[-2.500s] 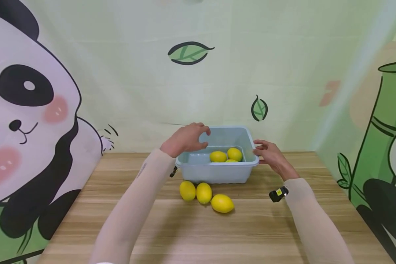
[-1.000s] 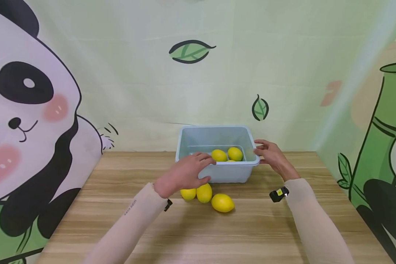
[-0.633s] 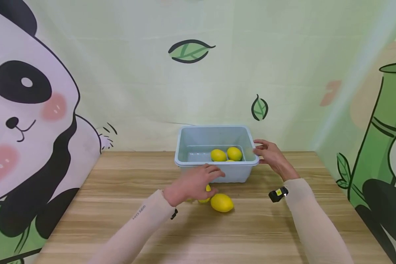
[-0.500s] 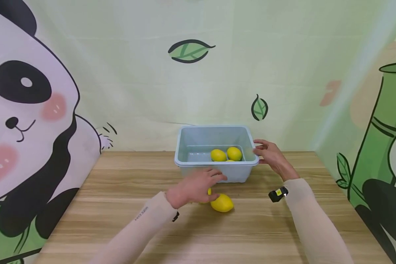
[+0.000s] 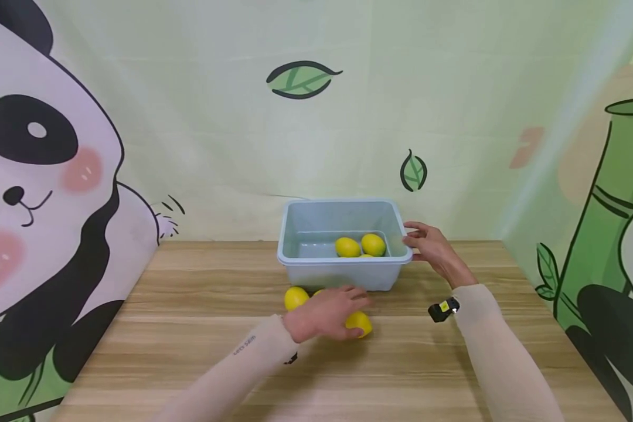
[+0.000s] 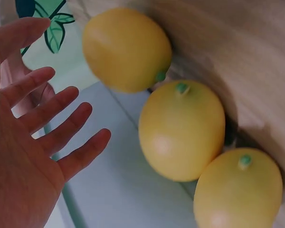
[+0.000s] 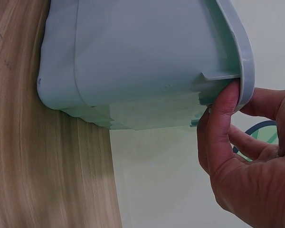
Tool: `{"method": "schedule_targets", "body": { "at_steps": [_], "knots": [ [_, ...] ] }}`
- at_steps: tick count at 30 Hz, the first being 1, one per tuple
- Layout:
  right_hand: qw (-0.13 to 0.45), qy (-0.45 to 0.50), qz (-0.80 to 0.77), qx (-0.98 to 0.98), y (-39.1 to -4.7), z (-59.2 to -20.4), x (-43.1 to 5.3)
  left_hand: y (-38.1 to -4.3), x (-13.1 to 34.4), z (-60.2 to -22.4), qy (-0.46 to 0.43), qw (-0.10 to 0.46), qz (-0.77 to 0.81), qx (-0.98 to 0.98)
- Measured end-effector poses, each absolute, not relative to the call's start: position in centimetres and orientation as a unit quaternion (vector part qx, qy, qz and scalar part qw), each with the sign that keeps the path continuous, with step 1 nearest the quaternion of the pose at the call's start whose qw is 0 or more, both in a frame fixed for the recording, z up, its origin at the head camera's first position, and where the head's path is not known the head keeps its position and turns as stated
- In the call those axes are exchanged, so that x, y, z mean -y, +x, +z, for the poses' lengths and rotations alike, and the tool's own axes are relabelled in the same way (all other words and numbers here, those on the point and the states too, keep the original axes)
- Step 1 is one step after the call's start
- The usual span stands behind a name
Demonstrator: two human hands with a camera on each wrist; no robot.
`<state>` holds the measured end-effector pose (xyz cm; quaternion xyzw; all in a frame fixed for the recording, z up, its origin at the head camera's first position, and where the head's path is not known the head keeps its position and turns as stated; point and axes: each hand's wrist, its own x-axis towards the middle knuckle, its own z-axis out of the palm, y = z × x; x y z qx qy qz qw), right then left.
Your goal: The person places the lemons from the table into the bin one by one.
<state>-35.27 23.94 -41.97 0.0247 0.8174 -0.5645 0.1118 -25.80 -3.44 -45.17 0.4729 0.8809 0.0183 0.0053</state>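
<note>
My left hand (image 5: 328,315) reaches low over the row of lemons in front of the basin, fingers spread and holding nothing. Its palm and fingers (image 6: 78,118) lie beside the three lemons in the left wrist view, apart from them. The left lemon (image 5: 296,299) is mostly uncovered, the right lemon (image 5: 361,323) shows beside my thumb, and the middle lemon (image 6: 182,133) is nearly hidden in the head view. At the pale blue plastic basin (image 5: 295,260), my right hand (image 5: 435,251) pinches the right rim (image 7: 247,66) between thumb and fingers.
Inside the basin, toward its right side, lie two yellow lemons (image 5: 347,247) with the top of a third showing. Everything stands on a wood-grain table (image 5: 200,328). Behind it hangs a pale green backdrop (image 5: 211,135) printed with pandas, leaves and bamboo.
My left hand has come out from above the basin, down and toward me, then right across the lemons in front to the rightmost one. The right hand stays on the rim.
</note>
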Motion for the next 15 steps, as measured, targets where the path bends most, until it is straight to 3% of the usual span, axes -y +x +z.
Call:
{"method": "schedule_targets", "body": {
  "at_steps": [15],
  "knots": [
    [0.113, 0.023, -0.568, -0.815, -35.2, -42.0, -24.0, -26.3, 1.8, -47.5, 0.467, 0.024, -0.007, -0.884]
  ]
}}
